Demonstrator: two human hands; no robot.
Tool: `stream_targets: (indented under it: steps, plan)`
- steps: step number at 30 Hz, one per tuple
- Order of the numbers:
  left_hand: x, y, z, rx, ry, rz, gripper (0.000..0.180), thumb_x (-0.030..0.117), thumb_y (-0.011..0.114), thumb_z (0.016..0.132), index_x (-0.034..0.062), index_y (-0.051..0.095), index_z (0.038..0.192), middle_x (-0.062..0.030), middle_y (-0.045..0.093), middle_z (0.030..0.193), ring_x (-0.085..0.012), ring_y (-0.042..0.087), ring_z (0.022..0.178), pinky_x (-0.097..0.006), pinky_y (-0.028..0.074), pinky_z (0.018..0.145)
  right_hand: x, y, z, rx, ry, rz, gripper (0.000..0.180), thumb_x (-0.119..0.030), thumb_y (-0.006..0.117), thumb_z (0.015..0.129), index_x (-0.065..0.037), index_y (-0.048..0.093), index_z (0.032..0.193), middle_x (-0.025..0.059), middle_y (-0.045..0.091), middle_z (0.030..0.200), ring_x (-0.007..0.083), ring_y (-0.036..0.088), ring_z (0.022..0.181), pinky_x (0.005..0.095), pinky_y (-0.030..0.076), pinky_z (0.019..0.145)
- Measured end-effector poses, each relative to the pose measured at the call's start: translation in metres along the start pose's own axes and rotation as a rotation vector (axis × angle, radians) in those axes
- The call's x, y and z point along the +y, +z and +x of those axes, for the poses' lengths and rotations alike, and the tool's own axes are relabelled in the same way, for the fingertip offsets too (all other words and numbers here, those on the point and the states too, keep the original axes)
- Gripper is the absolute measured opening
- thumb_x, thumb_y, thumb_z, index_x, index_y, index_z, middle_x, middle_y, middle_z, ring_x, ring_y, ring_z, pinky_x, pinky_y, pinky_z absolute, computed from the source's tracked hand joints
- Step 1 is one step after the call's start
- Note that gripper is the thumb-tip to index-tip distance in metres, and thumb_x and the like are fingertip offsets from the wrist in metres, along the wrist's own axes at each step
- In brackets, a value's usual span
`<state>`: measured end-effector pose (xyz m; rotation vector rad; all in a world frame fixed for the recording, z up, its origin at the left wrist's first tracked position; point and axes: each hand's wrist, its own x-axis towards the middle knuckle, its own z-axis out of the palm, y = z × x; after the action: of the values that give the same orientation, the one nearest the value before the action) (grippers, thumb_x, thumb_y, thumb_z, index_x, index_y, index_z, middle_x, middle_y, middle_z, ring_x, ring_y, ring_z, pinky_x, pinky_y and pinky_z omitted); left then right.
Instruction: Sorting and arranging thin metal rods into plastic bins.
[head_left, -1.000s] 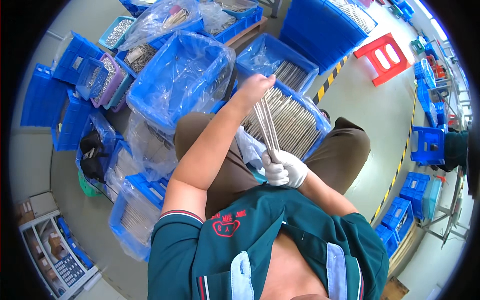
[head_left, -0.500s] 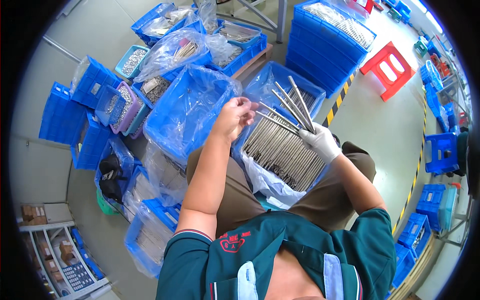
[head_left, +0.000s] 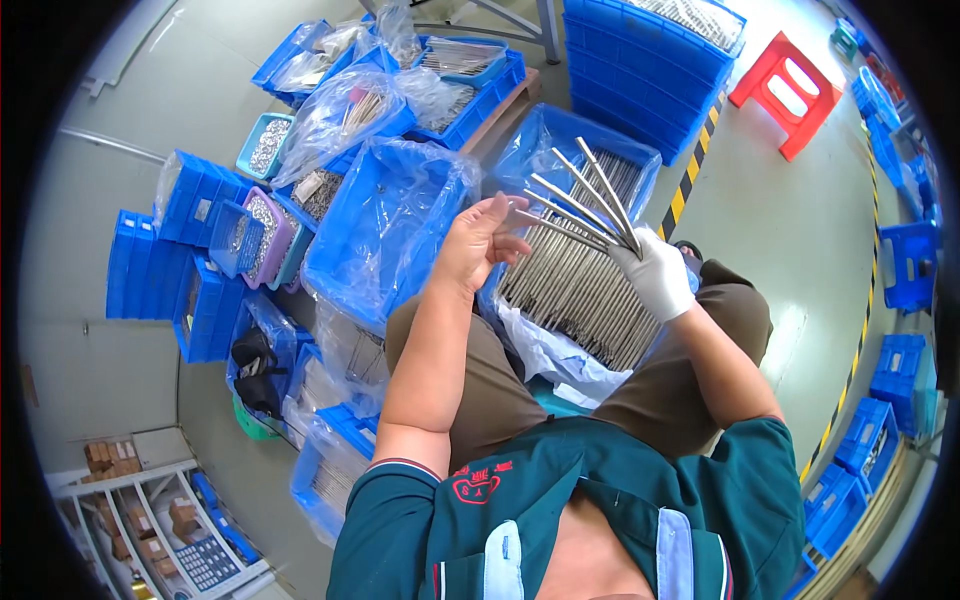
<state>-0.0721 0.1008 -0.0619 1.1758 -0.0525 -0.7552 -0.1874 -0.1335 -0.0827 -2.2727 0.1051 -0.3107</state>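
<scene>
My left hand [head_left: 478,245], bare, is at the free end of the lowest rod in a fan of metal rods [head_left: 585,205]. Its fingers are bent and spread apart; whether they touch that rod end I cannot tell. My right hand [head_left: 655,278], in a white glove, is closed round the other ends of the several thin silvery rods, which spread up and to the left. Below them, between my knees, stands a blue crate [head_left: 652,165] lined with plastic film. Many similar rods [head_left: 580,290] lie in it side by side, with crumpled white wrapping [head_left: 555,355] at its near end.
Left of the rods is a blue crate [head_left: 345,235] lined with clear plastic. Bins of small metal parts [head_left: 265,225] and stacked blue crates [head_left: 140,265] stand further left. A tall crate stack [head_left: 635,80] rises behind; a red plastic stool [head_left: 790,95] stands to the right beyond striped floor tape [head_left: 690,180].
The fingers of my left hand have spread further apart beside the rod ends. My right hand still holds the fan of rods. The whole view has shifted slightly.
</scene>
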Motion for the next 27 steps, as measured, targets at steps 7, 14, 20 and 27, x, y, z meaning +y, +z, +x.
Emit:
stream_targets:
  steps: [7,14,20,27]
  plan:
    - [-0.001,-0.001,0.000,0.005,0.054,0.042,0.039,0.038,0.059,0.088,0.0037,0.057,0.105,-0.0131,0.066,0.098,-0.0137,0.065,0.062,-0.020,0.045,0.048,0.000,0.001,-0.004,0.074,-0.112,-0.111,0.021,-0.025,0.065,0.082,-0.006,0.059,0.084,0.0166,0.058,0.066,0.0339,0.059,0.062,0.0400,0.045,0.056]
    - [0.001,-0.001,-0.003,0.038,0.077,0.119,0.031,0.034,0.061,0.088,0.0059,0.059,0.102,-0.0085,0.067,0.098,-0.0118,0.064,0.063,-0.019,0.044,0.051,-0.001,0.002,-0.005,0.091,-0.138,-0.123,0.020,-0.025,0.064,0.083,-0.006,0.059,0.085,0.0164,0.058,0.066,0.0335,0.059,0.061,0.0395,0.045,0.056]
    - [0.000,0.004,-0.003,-0.023,0.061,0.096,0.026,0.026,0.064,0.086,0.0061,0.057,0.101,-0.0110,0.066,0.099,-0.0142,0.065,0.070,-0.021,0.047,0.058,-0.007,0.000,-0.005,0.059,-0.114,-0.096,0.020,-0.025,0.064,0.083,-0.006,0.060,0.086,0.0166,0.059,0.068,0.0334,0.060,0.063,0.0383,0.046,0.057]
    - [-0.004,0.002,0.000,-0.018,0.131,0.275,0.028,0.023,0.067,0.085,0.0014,0.058,0.099,-0.0124,0.066,0.093,-0.0168,0.065,0.073,-0.026,0.050,0.069,0.000,0.002,-0.006,0.011,-0.040,-0.023,0.020,-0.024,0.065,0.083,-0.005,0.060,0.086,0.0165,0.060,0.070,0.0338,0.060,0.066,0.0382,0.046,0.060]
